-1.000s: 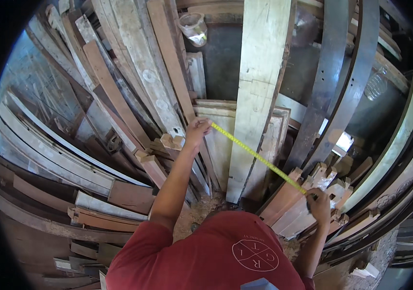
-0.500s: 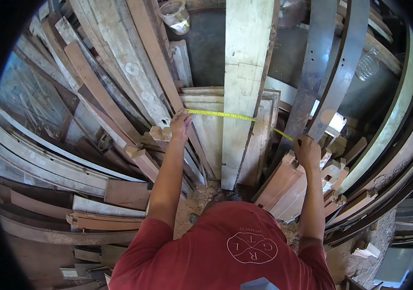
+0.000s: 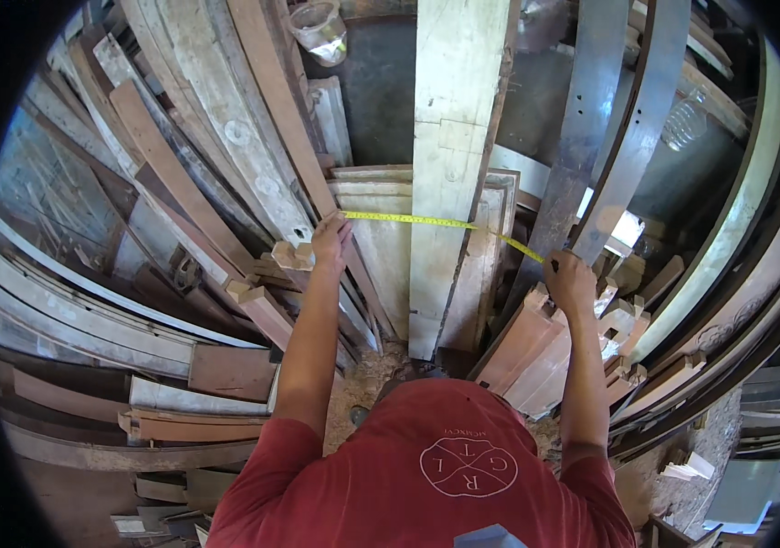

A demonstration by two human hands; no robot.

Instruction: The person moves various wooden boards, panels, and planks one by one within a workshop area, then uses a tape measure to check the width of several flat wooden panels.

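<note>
Tape (image 3: 405, 218), yellow and narrow, stretches between the left hand (image 3: 330, 240) and the right hand (image 3: 571, 279), passing across the face of the long pale board (image 3: 449, 155); the left hand pinches its end beside the edge of a brown plank (image 3: 289, 128), while the right hand is curled around the other end, its fingers hiding whatever case they may grip; whether the left fingertips also press on the brown plank, I cannot tell.

The weak spot, I judge, is the bend: the strip runs nearly level from the left, then slopes down near the board's right edge toward the right hand; a length read along that kink would come out false, since the strip is not straight; more slack could let it buckle or twist there, and a hard pull could drag it against the board's rough edge.

The left pinch looks like the other risk; only the fingers appear to secure that end, so a slip could send it whipping toward the right hand, if the strip is sprung; the right hand is just above the reddish timbers (image 3: 522, 333) and near a dark grey plank (image 3: 582, 119), so a careless drop or sideways swing could knock knuckles on wood or nudge a leaning piece loose.
</note>
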